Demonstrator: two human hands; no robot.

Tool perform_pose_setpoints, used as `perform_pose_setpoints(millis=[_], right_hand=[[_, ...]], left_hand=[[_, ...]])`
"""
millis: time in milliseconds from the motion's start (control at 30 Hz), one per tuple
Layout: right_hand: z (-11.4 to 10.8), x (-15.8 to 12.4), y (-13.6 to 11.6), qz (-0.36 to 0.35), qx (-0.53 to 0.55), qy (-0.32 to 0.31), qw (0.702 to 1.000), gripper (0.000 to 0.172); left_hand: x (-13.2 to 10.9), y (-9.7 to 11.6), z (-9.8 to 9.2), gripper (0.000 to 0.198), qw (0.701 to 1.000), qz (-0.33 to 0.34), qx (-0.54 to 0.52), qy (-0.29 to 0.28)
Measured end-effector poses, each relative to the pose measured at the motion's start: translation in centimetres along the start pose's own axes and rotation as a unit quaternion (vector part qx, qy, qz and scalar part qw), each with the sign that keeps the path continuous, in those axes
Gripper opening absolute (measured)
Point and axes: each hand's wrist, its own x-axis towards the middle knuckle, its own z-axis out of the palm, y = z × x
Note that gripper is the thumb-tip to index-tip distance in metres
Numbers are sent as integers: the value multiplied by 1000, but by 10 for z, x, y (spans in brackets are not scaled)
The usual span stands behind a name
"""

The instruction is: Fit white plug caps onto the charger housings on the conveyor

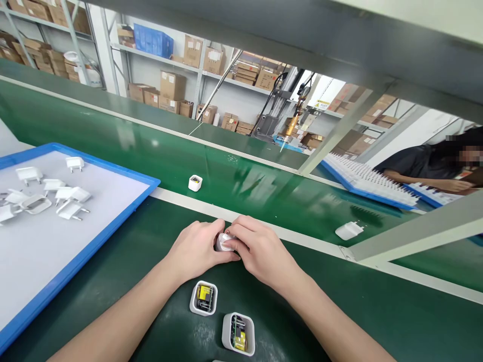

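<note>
My left hand (198, 246) and my right hand (260, 249) meet over the bench, both closed on one small white charger (225, 242). Fingers cover most of it, so its far side is hidden. Nearer to me stand two open white charger housings: one (204, 298) just below my left hand, the other (238, 334) lower and to the right. Each shows a circuit board with a yellow part inside.
At the left, a blue-rimmed white tray (149, 187) holds several white plug caps (71, 207). On the green conveyor belt sit another open housing (195, 183) and a charger with pins (349, 231). A metal post (426, 226) rises at right; a co-worker (426, 163) sits beyond.
</note>
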Motion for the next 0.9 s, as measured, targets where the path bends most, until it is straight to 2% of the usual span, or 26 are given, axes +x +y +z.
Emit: perform_pose_setpoints(millis=[233,333,433,533,600,700,800,900], right_hand=[[17,-8,-6,14,-6,56,998,21],[22,-10,-1,35,-4,58,998,22],[16,-9,26,106,0,64,992,21],[-4,-7,79,195,-38,139,970,30],[-21,-9,118,252,-71,188,947,39],[-41,-14,159,293,-108,195,930,49],[-49,-14,166,301,-149,216,917,55],[-38,7,149,271,-159,231,921,60]], left_hand=[[-1,0,-1,40,1000,5,-12,8],[-1,-1,-1,38,999,9,-31,10],[1,-3,0,35,998,2,-64,4],[3,-6,2,48,997,-2,-75,14],[3,-7,2,46,997,-1,-74,19],[4,-6,0,36,997,7,-71,19],[4,-7,-3,29,997,12,-65,26],[5,-6,-3,25,998,12,-54,34]])
